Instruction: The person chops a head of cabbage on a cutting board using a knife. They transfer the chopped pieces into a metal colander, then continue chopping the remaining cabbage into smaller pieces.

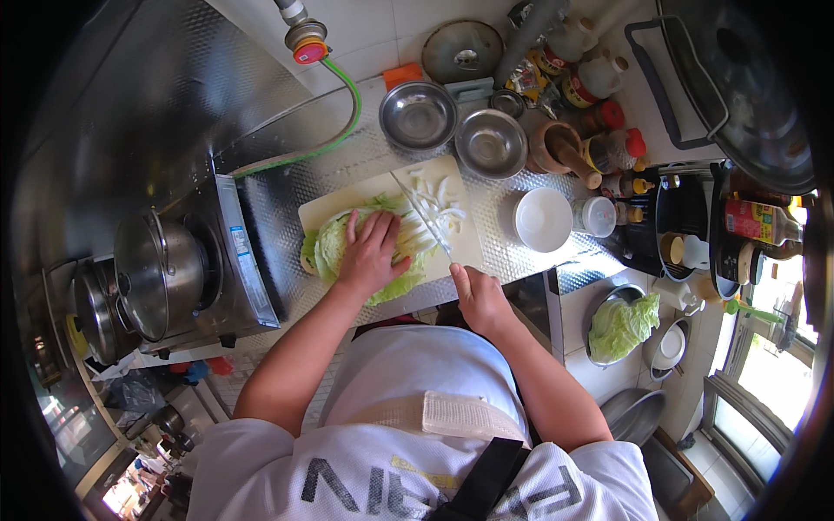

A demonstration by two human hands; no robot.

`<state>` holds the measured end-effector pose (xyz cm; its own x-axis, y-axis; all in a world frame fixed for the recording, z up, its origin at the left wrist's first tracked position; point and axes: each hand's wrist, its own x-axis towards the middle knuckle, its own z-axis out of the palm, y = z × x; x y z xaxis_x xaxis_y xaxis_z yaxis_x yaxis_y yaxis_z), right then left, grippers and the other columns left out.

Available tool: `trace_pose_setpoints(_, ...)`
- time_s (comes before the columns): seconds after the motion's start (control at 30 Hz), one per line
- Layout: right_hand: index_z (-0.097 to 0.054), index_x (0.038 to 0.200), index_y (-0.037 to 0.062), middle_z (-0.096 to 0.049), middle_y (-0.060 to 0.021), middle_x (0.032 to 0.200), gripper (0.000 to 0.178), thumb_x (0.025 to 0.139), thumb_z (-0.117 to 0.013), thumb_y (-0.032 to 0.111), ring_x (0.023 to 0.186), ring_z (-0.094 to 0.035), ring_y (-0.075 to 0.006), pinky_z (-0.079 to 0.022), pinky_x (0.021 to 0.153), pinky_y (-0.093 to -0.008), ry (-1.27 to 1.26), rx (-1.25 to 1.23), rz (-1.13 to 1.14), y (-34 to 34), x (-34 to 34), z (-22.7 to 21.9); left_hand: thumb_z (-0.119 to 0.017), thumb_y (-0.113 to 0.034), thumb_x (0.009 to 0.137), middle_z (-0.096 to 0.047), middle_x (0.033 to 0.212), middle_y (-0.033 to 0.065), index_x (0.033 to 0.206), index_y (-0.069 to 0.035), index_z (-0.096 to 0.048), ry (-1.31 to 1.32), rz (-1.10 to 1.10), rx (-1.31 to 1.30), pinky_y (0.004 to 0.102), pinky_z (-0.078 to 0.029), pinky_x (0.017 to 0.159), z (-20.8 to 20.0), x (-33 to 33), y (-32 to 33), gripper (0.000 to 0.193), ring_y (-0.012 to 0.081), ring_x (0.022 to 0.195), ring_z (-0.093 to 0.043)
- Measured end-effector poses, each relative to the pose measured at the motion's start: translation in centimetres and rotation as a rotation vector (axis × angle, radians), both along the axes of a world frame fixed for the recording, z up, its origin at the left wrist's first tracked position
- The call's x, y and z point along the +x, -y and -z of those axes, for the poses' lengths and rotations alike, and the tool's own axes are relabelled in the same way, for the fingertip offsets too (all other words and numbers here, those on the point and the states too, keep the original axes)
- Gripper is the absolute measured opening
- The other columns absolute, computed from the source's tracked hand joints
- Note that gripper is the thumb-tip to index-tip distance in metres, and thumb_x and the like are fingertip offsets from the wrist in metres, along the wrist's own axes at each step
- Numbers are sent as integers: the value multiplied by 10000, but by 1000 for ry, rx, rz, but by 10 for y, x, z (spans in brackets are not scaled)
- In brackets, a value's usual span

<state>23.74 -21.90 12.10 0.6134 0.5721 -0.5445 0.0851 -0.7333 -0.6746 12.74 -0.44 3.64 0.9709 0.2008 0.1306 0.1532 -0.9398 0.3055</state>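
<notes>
A pale green cabbage (328, 247) lies on a cream cutting board (315, 207) on the metal counter. My left hand (372, 253) presses down on it, fingers bent over the leaves and thumb toward the blade. In my right hand (483, 300) is the handle of a knife (422, 211), mostly covered by my fingers. The blade is seen nearly edge-on and points away from me, between the cabbage and a heap of cut white strips (444, 201). Some strips lie on both sides of the blade.
Two steel bowls (418, 116) stand behind the board, with a white bowl (543, 220) to its right. Farther right are a mortar (556, 148), bottles and jars. A lidded pot (161, 276) sits on the stove at left. More cabbage leaves (624, 327) fill a bowl at right.
</notes>
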Motion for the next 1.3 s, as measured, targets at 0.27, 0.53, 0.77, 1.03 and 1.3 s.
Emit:
trace_pose_setpoints(0.27, -599, 777, -33, -620, -330, 745, 526, 1073, -516, 394, 788, -621, -555, -498, 690, -593, 72, 11, -5, 11, -25, 8, -802, -423, 735, -556, 1359, 149, 1338, 0, -581, 19, 11, -12, 627, -222, 1188, 1, 0, 0, 769, 289, 1350, -476)
trace_pose_setpoints(0.53, -599, 808, -27, -608, -310, 717, 468, 1073, -521, 350, 723, -606, -542, -486, 637, -583, 135, 28, -28, 20, -32, 10, -805, -425, 730, -555, 1362, 148, 1332, -1, -584, 9, 11, 5, 624, -214, 1192, 2, 0, 0, 769, 286, 1355, -474)
trace_pose_setpoints(0.77, -625, 855, -37, -649, -303, 816, 462, 1080, -497, 345, 805, -634, -515, -499, 707, -582, 161, 73, -124, 7, -16, 52, -802, -438, 731, -551, 1374, 128, 1326, -10, -582, -22, 20, 19, 620, -206, 1197, 0, 2, 1, 765, 262, 1358, -474)
trace_pose_setpoints(1.03, -682, 937, -41, -671, -346, 950, 602, 1092, -392, 464, 978, -605, -584, -480, 900, -609, 63, 44, -32, -11, -8, 93, -807, -427, 729, -535, 1388, 113, 1363, -16, -540, -13, 18, 25, 619, -210, 1195, 2, 0, 1, 801, 258, 1357, -474)
trace_pose_setpoints(1.3, -663, 904, -46, -655, -317, 833, 617, 1099, -392, 472, 959, -626, -537, -485, 859, -551, 4, -26, -18, -12, -1, 87, -794, -456, 752, -479, 1442, 189, 1397, -45, -534, -80, 97, -17, 638, -233, 1183, -28, 6, -10, 807, 329, 1389, -432)
